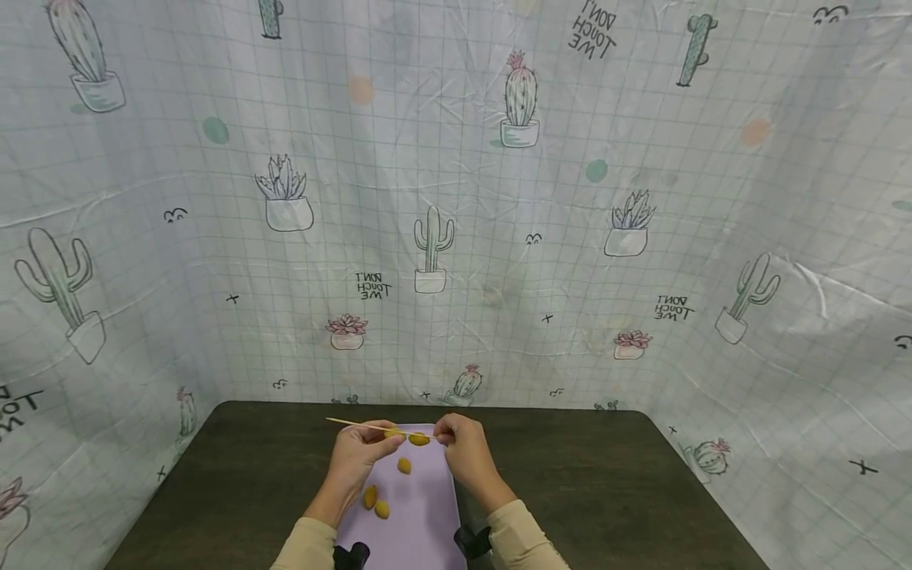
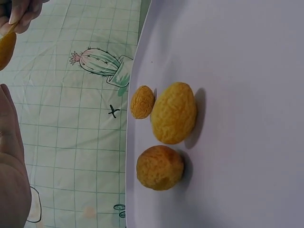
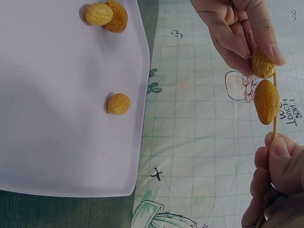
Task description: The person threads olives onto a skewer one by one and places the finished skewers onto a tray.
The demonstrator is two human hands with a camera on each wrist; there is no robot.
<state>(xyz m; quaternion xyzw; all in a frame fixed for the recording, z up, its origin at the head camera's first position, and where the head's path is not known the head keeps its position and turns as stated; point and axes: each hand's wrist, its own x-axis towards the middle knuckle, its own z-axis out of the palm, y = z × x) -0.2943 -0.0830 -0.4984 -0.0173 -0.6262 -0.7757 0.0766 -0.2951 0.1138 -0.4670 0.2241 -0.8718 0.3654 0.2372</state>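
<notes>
Above the far end of a pale purple tray (image 1: 420, 522), my left hand (image 1: 359, 455) pinches a wrinkled yellow-brown oval piece (image 3: 263, 63) against a thin wooden skewer (image 1: 345, 422). My right hand (image 1: 466, 455) pinches the skewer near its other end, between thumb and fingers. A second, longer yellow-brown piece (image 3: 267, 101) sits on the skewer between the hands. Three loose yellow-brown pieces lie on the tray: one (image 1: 404, 465) nearer the hands, and two (image 1: 370, 497) (image 1: 382, 509) side by side at its left. How far the skewer passes through the pinched piece is hidden by fingers.
The tray, with a low raised rim (image 3: 140, 142), lies on a dark wooden table (image 1: 570, 483). A pale grid-patterned curtain (image 1: 484, 261) with printed cacti hangs behind the table and along both sides.
</notes>
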